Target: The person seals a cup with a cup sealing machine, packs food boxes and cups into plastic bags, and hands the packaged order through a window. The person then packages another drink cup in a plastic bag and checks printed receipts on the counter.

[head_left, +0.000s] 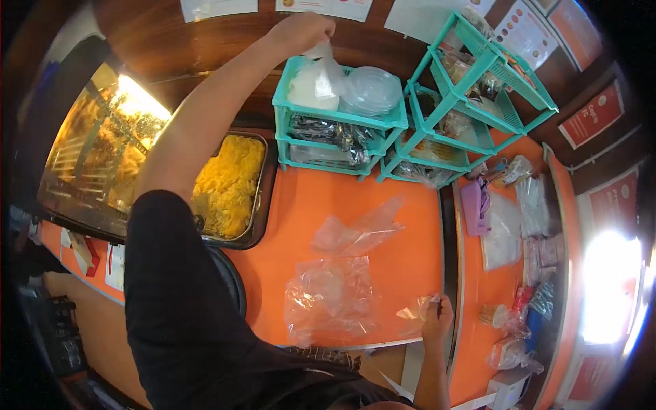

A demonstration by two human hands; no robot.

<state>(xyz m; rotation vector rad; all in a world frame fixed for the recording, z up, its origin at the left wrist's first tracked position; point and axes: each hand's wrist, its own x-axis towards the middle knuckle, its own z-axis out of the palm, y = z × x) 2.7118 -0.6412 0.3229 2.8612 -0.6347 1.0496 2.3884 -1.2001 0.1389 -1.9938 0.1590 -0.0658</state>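
Note:
My left hand (pixel 304 33) is raised above the top tier of a teal basket rack (pixel 281 113), its fingers closed on a thin plastic bag (pixel 331 72). That bag stretches down into the basket, next to a stack of clear round plastic lids or tubs (pixel 371 89). Low on the right, by the counter's edge, my right hand (pixel 439 318) pinches a small clear plastic bag (pixel 413 313). Between the hands, one clear plastic bag (pixel 330 297) lies spread on the orange counter (pixel 287 205), with another crumpled plastic bag (pixel 362 227) just above it.
Left of the rack sits a black tray of yellow rice (pixel 232 181), beside a lit glass food warmer (pixel 102 137). A taller teal rack (pixel 437 116) holds packets. On the right-hand orange shelf are a purple container (pixel 473 208), plastic bags (pixel 502 232) and several small packs.

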